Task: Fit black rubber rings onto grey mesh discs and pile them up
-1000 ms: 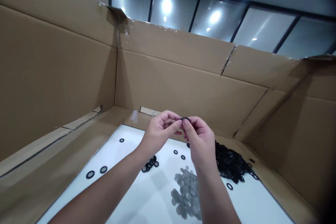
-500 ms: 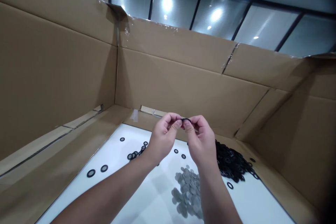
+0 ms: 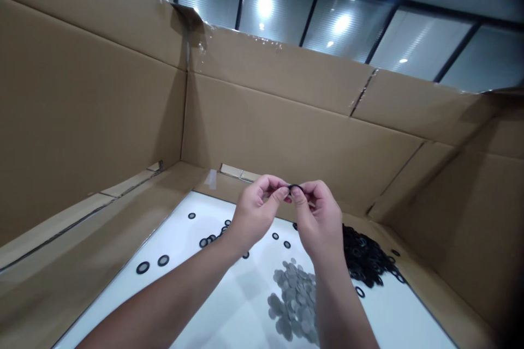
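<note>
2 hands (image 3: pixel 256 212) (image 3: pixel 322 221), 1 held ring (image 3: pixel 295 186), 2 piles (image 3: pixel 298 297) (image 3: pixel 364 256)

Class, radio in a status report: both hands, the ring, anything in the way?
Left hand and right hand pinching one black ring. Ring raised above white board. Fingers partly hide it.

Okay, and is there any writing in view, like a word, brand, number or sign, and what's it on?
No readable text anywhere.
Cardboard walls: fold lines and shiny tape, no lettering that I can make out.
White board: no marks that read as text.
Black ring in the fingers, and grey discs: too small to tell whether anything is printed on them.
</note>
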`<state>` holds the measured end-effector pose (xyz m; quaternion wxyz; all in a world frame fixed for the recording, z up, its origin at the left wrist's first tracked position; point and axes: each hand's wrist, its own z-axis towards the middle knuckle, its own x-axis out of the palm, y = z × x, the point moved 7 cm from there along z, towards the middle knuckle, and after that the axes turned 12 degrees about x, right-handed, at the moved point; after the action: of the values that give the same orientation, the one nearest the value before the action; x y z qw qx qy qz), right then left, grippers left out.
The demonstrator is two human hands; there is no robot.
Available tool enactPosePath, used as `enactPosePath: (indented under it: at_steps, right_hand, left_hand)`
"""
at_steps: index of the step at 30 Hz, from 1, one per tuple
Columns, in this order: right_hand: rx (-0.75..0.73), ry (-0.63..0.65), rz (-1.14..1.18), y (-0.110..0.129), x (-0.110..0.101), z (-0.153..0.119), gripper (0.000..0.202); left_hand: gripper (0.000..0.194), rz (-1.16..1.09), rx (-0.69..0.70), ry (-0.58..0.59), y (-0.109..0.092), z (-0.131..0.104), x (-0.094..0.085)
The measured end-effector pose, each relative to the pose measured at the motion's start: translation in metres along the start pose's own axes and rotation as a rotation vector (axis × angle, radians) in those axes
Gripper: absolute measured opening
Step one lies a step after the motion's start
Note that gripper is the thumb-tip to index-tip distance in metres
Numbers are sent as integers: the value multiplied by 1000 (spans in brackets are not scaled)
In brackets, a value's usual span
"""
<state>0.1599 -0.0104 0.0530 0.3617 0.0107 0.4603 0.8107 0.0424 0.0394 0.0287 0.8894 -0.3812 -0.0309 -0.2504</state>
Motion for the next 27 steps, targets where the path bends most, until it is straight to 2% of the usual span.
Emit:
enactPosePath:
  at_steps: [4, 6, 9, 11, 14, 16, 18, 20, 27]
  right_hand:
    - [42, 23, 38, -4, 0, 1, 19]
    - [71, 75, 82, -7, -1, 3, 21]
    - [113, 280, 167, -8, 1, 5, 24]
    - [141, 439, 197, -7, 2, 2, 26]
    - [177, 607, 199, -6, 4, -4, 27]
    - [196, 668, 221, -4, 6, -9, 27]
    - [209, 689, 271, -2, 8, -11, 26]
    - [224, 682, 326, 0, 9, -13, 25]
    - [250, 635, 441, 9, 8, -20, 25]
  left_hand:
    - [11, -24, 19, -21, 0, 1, -1]
    - [13, -46, 0, 39, -1, 5, -1]
    - [16, -17, -52, 297, -5, 9, 1]
    - [20, 77, -36, 463, -13, 9, -1]
    - [24, 282, 51, 666, -26, 6, -3]
    - [27, 331, 106, 746, -31, 4, -2]
    - [28, 305, 133, 758, -34, 2, -1]
    - [30, 258, 147, 718, -33, 1, 1]
    - [35, 155, 227, 447, -28, -3, 3]
